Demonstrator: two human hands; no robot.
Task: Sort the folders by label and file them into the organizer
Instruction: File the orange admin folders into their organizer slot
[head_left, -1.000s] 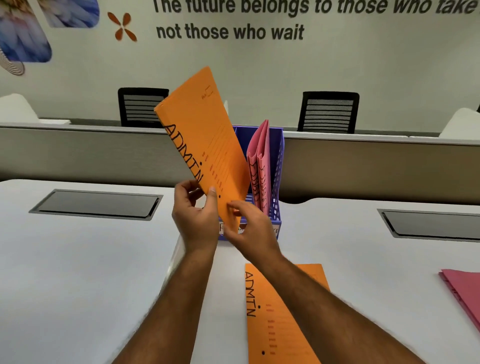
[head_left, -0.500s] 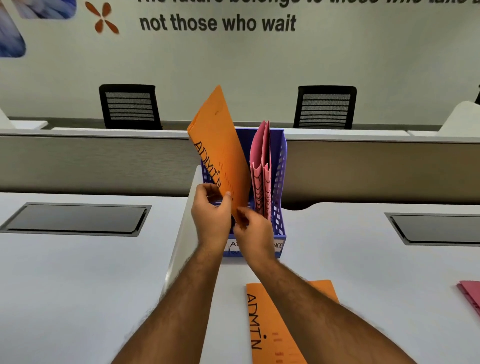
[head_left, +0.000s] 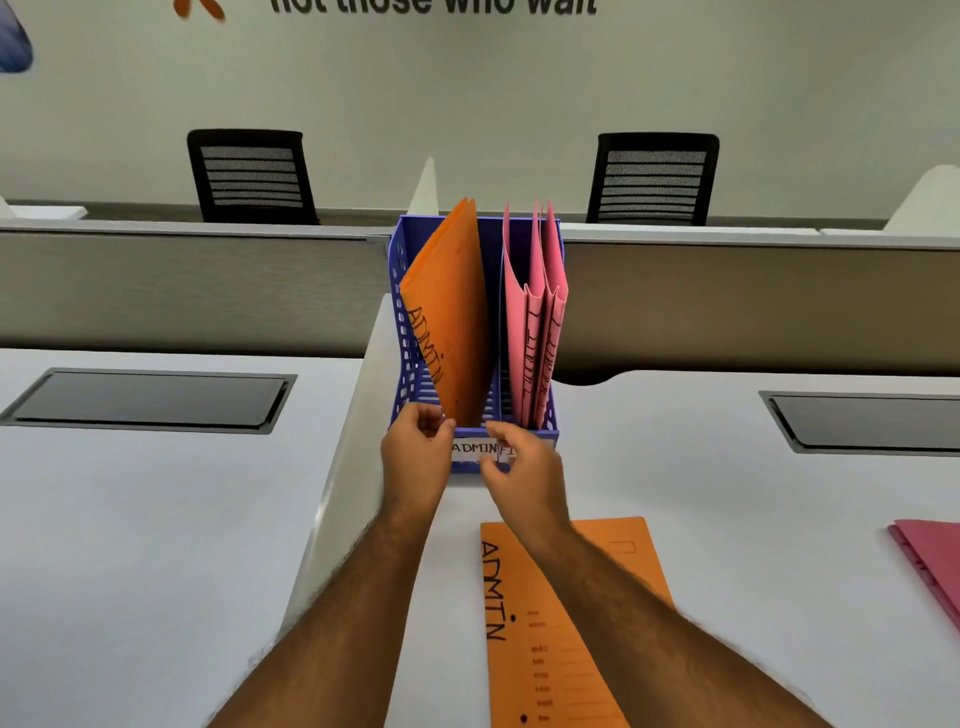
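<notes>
A blue mesh organizer (head_left: 404, 332) stands upright on the white desk, with a paper label reading ADMIN (head_left: 474, 448) on its front. An orange ADMIN folder (head_left: 454, 317) stands in its left slot, leaning right. My left hand (head_left: 418, 457) pinches that folder's lower front corner. My right hand (head_left: 524, 467) hovers at the organizer's front lip, fingers apart, holding nothing. Pink folders (head_left: 537, 322) fill the right slot. A second orange ADMIN folder (head_left: 566, 639) lies flat on the desk beneath my right forearm.
More pink folders (head_left: 930, 561) lie at the desk's right edge. Two dark cable hatches (head_left: 150, 400) (head_left: 872, 423) are set into the desk on either side. A grey partition (head_left: 182, 291) runs behind the organizer, with two black chairs (head_left: 252, 176) beyond.
The orange folder has gone down from mid-air into the organizer's left slot. My right hand has let go of it and drawn back a little; my left hand stays on its corner.
</notes>
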